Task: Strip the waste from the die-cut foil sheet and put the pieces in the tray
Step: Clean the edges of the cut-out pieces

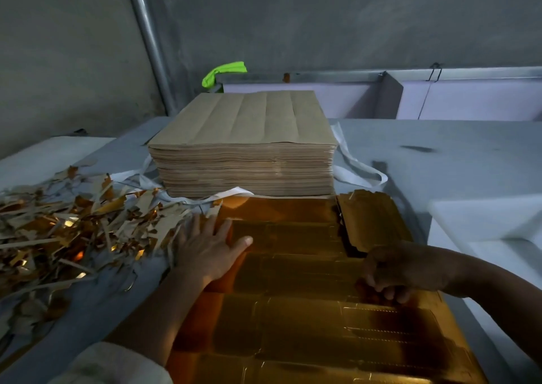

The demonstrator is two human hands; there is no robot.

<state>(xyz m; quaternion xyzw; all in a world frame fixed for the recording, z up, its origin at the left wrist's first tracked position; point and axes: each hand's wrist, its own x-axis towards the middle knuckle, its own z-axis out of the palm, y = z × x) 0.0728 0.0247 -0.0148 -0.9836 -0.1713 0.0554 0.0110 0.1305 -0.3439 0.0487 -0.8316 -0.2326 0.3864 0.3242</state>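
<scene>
Gold mirror-bright foil sheet (293,298) scored with die-cut outlines; left hand (208,251) presses it, fingers flat; right hand (394,272) pinches it, fingers curled

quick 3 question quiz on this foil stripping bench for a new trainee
1. True or false: the left hand lies flat on the gold foil sheet.
2. Where is the pile of waste strips? A) left of the sheet B) right of the sheet C) on the floor
3. Which hand grips the foil with curled fingers?

Key: 1 true; 2 A; 3 the right hand.
</scene>
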